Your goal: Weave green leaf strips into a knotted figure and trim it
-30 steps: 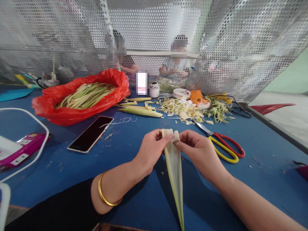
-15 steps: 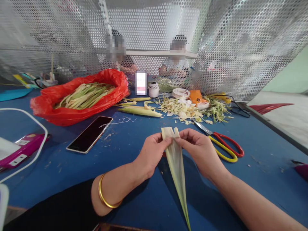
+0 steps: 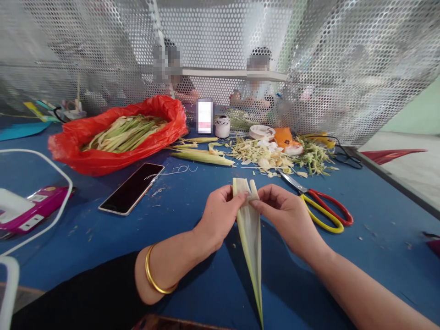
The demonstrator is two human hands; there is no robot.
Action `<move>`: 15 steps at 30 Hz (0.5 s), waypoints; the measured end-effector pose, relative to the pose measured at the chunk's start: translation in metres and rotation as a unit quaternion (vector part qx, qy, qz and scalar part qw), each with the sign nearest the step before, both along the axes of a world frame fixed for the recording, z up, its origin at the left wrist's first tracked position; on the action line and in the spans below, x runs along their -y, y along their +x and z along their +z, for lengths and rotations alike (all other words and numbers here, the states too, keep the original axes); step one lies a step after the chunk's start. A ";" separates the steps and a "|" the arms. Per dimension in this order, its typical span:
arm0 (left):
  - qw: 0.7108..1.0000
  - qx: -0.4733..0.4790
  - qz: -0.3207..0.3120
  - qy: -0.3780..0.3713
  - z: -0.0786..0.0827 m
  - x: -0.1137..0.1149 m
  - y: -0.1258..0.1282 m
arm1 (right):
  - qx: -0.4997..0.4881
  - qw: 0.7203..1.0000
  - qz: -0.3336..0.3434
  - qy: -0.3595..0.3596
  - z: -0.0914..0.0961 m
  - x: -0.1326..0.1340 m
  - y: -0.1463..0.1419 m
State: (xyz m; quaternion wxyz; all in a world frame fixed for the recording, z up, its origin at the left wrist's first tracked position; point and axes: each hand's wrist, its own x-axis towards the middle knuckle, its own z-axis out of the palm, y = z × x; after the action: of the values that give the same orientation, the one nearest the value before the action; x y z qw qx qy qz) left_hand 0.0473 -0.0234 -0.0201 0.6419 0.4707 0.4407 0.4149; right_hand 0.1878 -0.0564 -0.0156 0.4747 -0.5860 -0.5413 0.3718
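Between my hands is a pale green corn husk (image 3: 250, 238), its wide cut end up and away from me, its narrow tip trailing toward the table's near edge. My left hand (image 3: 220, 215) pinches the left side of the wide end with thumb and fingers. On the right side, my right hand (image 3: 283, 208) grips the edge the same way, and a narrow strip there stands curled apart from the rest. Scissors (image 3: 323, 206) with one red and one yellow handle lie on the table just beyond my right hand.
A red plastic bag (image 3: 85, 160) of long green husks stands back left, near a dark phone (image 3: 132, 189). Husk scraps (image 3: 254, 153) and several husk pieces (image 3: 202, 158) lie at the back. A purple power strip (image 3: 34, 208) is at left. Two people sit behind the perforated screen (image 3: 220, 27).
The husk's narrow tip has swung slightly to the left. Both hands keep their grip on the wide end; the whole view has shifted a little.
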 end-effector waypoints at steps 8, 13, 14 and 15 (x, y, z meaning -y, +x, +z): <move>0.999 -0.022 -0.005 0.024 -0.001 -0.002 -0.001 | -0.008 1.000 -0.004 0.006 0.001 0.000 0.000; 0.997 -0.034 -0.038 0.053 0.000 0.001 0.000 | -0.069 0.997 -0.024 0.020 0.000 -0.003 0.002; 0.996 -0.045 -0.046 0.057 0.001 0.003 0.000 | -0.078 0.996 -0.031 0.025 0.000 -0.003 0.002; 0.996 -0.052 -0.052 0.058 0.001 0.004 0.000 | -0.083 0.995 -0.037 0.029 0.000 -0.004 0.002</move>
State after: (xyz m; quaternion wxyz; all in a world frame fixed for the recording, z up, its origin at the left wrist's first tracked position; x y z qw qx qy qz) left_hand 0.0475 -0.0272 -0.0189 0.6106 0.5505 0.4235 0.3804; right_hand 0.1899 -0.0526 -0.0160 0.5481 -0.5585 -0.4886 0.3859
